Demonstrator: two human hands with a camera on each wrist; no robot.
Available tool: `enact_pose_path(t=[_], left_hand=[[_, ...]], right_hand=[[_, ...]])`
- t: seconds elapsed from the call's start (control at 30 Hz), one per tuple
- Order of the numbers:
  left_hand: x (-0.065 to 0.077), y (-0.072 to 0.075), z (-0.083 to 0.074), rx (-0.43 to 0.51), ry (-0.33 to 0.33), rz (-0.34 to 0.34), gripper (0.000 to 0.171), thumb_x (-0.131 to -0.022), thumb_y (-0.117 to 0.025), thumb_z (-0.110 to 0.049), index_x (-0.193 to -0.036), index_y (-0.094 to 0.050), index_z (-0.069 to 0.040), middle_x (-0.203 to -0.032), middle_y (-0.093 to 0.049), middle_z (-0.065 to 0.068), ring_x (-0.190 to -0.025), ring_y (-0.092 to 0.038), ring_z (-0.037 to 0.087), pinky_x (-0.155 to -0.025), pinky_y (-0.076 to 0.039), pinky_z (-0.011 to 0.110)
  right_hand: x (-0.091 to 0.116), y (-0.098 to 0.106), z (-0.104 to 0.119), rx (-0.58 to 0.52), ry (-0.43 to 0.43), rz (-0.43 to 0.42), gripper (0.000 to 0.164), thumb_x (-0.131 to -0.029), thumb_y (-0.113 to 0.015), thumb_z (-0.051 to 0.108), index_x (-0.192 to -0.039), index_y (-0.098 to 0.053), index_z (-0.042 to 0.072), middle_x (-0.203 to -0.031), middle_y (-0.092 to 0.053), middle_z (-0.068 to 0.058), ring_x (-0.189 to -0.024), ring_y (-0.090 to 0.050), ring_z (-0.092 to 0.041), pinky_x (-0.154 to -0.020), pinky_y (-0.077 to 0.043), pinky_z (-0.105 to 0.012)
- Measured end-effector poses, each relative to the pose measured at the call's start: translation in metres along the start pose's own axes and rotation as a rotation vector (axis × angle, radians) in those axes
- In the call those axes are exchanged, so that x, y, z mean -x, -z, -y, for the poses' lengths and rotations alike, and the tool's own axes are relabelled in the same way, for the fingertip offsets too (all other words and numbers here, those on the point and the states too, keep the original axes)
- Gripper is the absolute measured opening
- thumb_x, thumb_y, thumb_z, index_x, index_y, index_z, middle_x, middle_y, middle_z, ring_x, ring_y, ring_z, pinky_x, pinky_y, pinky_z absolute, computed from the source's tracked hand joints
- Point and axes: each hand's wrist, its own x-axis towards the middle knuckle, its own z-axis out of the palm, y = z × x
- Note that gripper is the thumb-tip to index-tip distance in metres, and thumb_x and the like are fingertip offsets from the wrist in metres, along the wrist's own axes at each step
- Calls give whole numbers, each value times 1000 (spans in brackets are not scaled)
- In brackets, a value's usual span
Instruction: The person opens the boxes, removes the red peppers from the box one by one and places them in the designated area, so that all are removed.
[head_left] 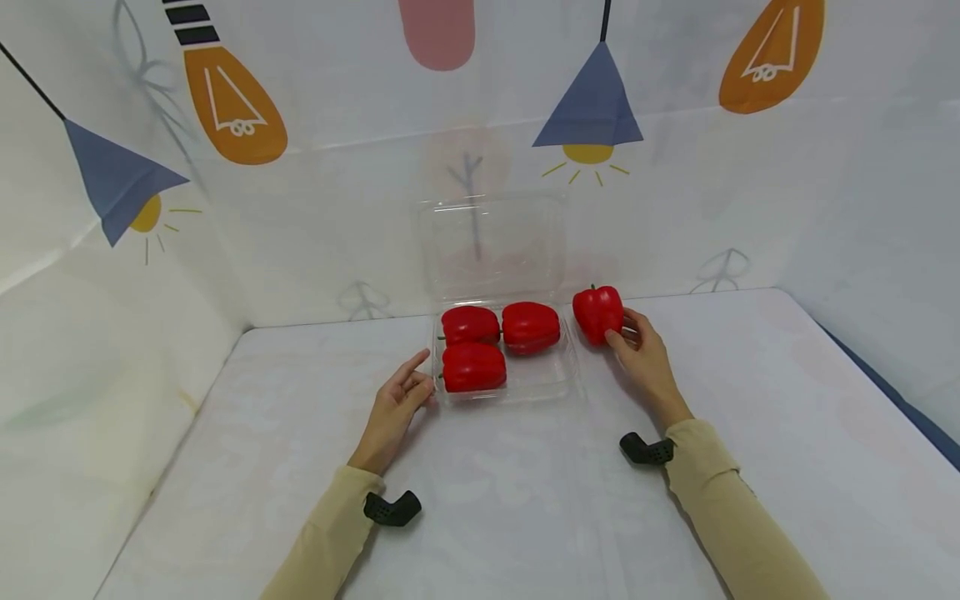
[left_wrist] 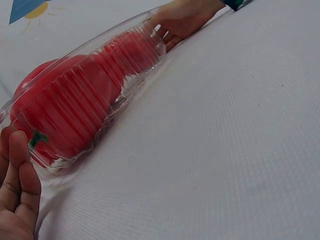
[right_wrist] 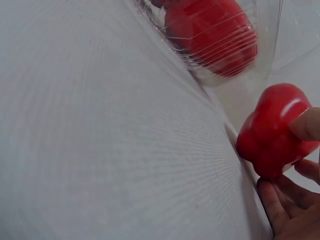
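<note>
A clear plastic clamshell box point(head_left: 540, 380) lies with its lid point(head_left: 495, 250) raised against the back wall. Inside are a front-left red bell pepper point(head_left: 474, 367), a back-left one point(head_left: 470, 324) and a back-right one point(head_left: 531, 327); the box's front-right part shows bare plastic. Just right of the box, my right hand point(head_left: 642, 354) holds another red bell pepper point(head_left: 597, 314) between thumb and fingers, its stem pointing up. My left hand point(head_left: 395, 410) is at the box's left side, fingertips point(left_wrist: 19, 147) against or very close to the wall; contact is hard to tell.
A white cloth covers the table point(head_left: 495, 500). Behind it stands a pale wall sheet point(head_left: 337, 217) printed with lamps and bulbs, close behind the box. Black wrist devices sit on the left cuff point(head_left: 392, 508) and right cuff point(head_left: 647, 450).
</note>
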Motion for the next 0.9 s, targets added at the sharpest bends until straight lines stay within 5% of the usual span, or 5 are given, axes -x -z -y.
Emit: enact_pose_path(t=[0.9], left_hand=[[0, 1, 3, 10, 16, 3, 53, -94, -59, -24, -143, -39, -22, -100, -54, 9, -85, -57, 7, -84, -51, 18]], right_hand=[[2, 0, 4, 95, -86, 14, 59, -99, -40, 38, -146, -32, 3, -142, -42, -22, -130, -41, -38, -109, -34, -51]])
